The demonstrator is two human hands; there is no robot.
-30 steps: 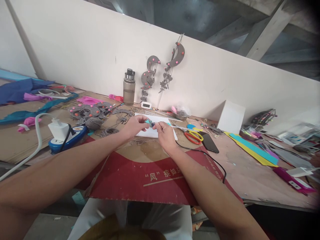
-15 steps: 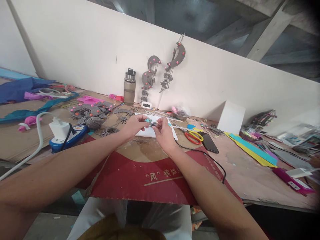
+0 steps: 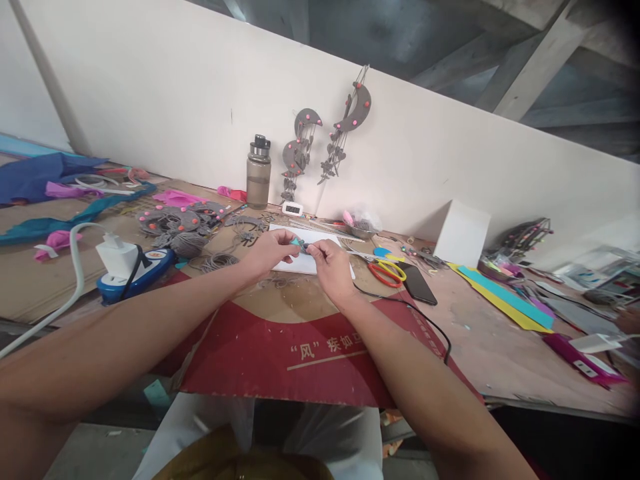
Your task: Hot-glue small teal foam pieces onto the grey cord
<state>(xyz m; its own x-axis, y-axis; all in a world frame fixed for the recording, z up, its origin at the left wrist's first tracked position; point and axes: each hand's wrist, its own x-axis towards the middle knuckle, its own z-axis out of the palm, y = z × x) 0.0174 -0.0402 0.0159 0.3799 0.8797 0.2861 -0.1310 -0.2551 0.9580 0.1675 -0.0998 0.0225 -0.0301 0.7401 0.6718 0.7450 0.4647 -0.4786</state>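
My left hand (image 3: 270,251) and my right hand (image 3: 333,268) meet above a white sheet (image 3: 309,264) in the middle of the table. Between their fingertips they pinch a small teal and grey craft piece (image 3: 301,246). Both hands have their fingers closed on it. Most of the piece is hidden by the fingers.
Scissors with red and yellow handles (image 3: 386,273) and a black phone (image 3: 418,285) lie right of my hands. A water bottle (image 3: 258,173) stands by the wall under grey moon-shaped hangings (image 3: 303,145). A blue power strip (image 3: 135,272), grey felt pieces (image 3: 176,225), a white box (image 3: 462,235) and coloured strips (image 3: 503,296) lie around.
My right hand lifted slightly toward the piece half a second ago and has come back down. Both hands stay together on the small piece; nothing else moved.
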